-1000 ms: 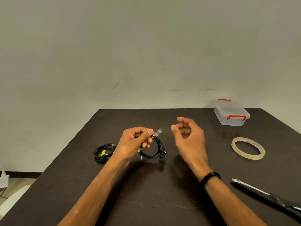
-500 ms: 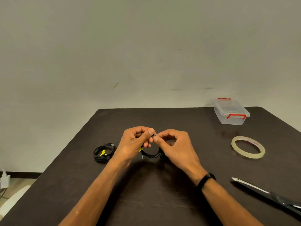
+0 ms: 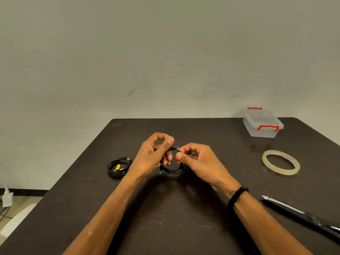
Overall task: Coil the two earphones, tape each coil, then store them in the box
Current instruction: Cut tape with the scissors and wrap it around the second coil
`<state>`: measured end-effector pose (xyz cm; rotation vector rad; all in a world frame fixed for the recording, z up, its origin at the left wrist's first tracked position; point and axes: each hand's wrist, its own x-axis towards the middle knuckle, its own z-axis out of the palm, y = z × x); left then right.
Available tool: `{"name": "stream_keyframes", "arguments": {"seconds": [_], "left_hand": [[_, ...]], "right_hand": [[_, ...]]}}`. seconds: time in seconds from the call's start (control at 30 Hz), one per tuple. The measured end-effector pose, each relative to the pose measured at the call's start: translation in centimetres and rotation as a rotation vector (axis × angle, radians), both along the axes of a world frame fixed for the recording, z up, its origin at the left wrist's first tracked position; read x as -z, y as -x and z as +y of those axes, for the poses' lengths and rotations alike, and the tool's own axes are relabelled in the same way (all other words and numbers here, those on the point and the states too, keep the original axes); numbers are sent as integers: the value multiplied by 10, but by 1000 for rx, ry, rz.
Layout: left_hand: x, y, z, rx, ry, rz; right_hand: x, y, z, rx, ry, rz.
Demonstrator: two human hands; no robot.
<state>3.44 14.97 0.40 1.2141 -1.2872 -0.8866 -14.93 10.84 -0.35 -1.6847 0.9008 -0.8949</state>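
Both hands — left hand, right hand — pinch the coiled earphone, fingers curled, seemingly at its tape.

Dark table against a plain pale wall

The table has a dark brown matte top with rounded far corners. Behind it rises a bare, greyish-white wall with a few faint scuffs. A dark skirting strip and pale floor show lower left.

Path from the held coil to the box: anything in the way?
Nothing on the table between them. The box itself blocks entry: its lid is on, red clips down. The tape roll lies nearer, off the line.
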Motion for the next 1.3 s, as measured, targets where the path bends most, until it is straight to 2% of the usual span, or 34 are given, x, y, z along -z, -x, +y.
{"name": "stream_keyframes", "arguments": {"seconds": [0.1,0.17,0.27,0.37,0.5,0.6,0.77,1.03,1.3], "left_hand": [[1,0,-2,-58,-39,-14],[-1,-2,-4,-93,-98,61],[-4,-4,-2,-27,-95,130],[-7,-6,5,100,-31,104],[-9,-5,8,225,19,-75],[-7,-3,7,159,25,-197],[-4,-2,5,22,52,-198],[1,6,3,43,73,-158],[0,8,4,3,14,-174]], "right_hand": [[-2,0,-1,-35,-5,-23],[-3,1,-1,-50,-9,-42],[-4,6,-4,-69,-35,-95],[-5,9,-7,-74,-75,-144],[-4,12,-9,-91,-84,-138],[-3,12,-8,-78,-116,-166],[0,10,-9,-60,-176,-221],[0,10,-9,-52,-176,-258],[5,6,-8,90,-78,-229]]}}
